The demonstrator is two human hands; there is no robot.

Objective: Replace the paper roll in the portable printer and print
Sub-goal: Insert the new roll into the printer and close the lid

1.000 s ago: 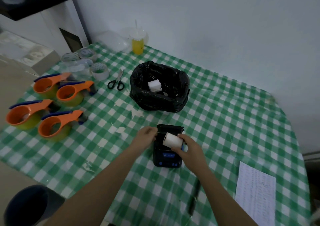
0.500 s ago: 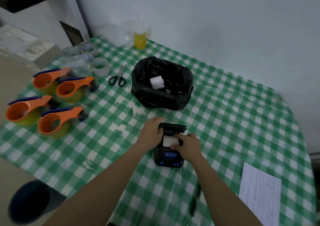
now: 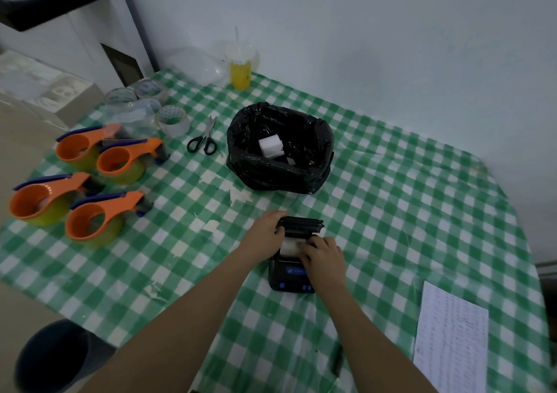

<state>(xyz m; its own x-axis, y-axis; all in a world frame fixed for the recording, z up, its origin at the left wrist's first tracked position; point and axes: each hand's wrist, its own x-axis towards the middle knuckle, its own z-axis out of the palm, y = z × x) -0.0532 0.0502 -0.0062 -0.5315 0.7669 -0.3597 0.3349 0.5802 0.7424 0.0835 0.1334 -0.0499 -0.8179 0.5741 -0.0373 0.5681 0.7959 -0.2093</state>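
Observation:
A small black portable printer [image 3: 289, 281] lies on the green checked tablecloth with its lid [image 3: 301, 223] flipped open toward the far side. A white paper roll [image 3: 290, 245] sits inside its open bay. My left hand [image 3: 266, 230] grips the printer's left side by the lid hinge. My right hand [image 3: 324, 257] rests over the right part of the roll with its fingers pressing on the paper. Another white paper roll [image 3: 270, 148] lies inside the black bin bag [image 3: 280, 148] behind the printer.
Several orange tape dispensers [image 3: 99, 216] and clear tape rolls [image 3: 173, 123] fill the left side. Black scissors [image 3: 203, 142] lie by the bag. A yellow drink cup [image 3: 240, 70] stands at the wall. A printed sheet [image 3: 450, 341] lies at right, a dark pen [image 3: 337, 362] nearer me.
My right hand carried the white roll down from above the printer into its open bay. It now presses on the seated roll. My left hand stayed at the printer's left side.

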